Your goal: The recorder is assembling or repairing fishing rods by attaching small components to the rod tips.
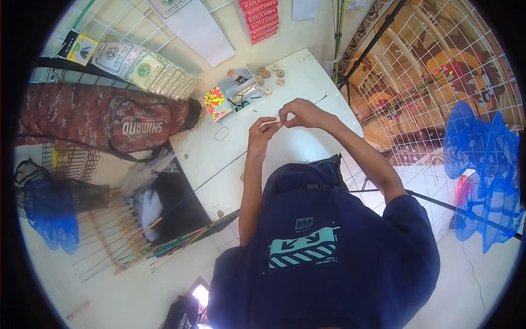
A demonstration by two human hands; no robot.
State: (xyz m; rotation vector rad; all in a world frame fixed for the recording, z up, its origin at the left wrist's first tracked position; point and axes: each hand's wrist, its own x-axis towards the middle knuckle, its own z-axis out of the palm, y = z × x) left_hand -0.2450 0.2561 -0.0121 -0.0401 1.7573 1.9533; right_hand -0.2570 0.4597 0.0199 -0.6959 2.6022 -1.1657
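Note:
Over the white table [219,181], my left hand [263,133] and my right hand [300,114] meet with fingertips pinched together. Something tiny and pale seems to be between them, too small to name. A thin dark rod [320,100] with a greenish tip shows just beyond my right hand. In line with it, a dark line crosses the table on the other side of my left hand; whether the two join at my fingers I cannot tell. Just past my hands sits a compartment box [239,113] with bright pink, yellow and orange bits and small tools.
Several round tan pieces [268,91] lie behind the box. A thin ring [221,134] rests on the table at left. Further left is a camouflage rod bag [109,118], above a rack of thin rods [129,236]. Blue nets [482,170] hang from the right grid.

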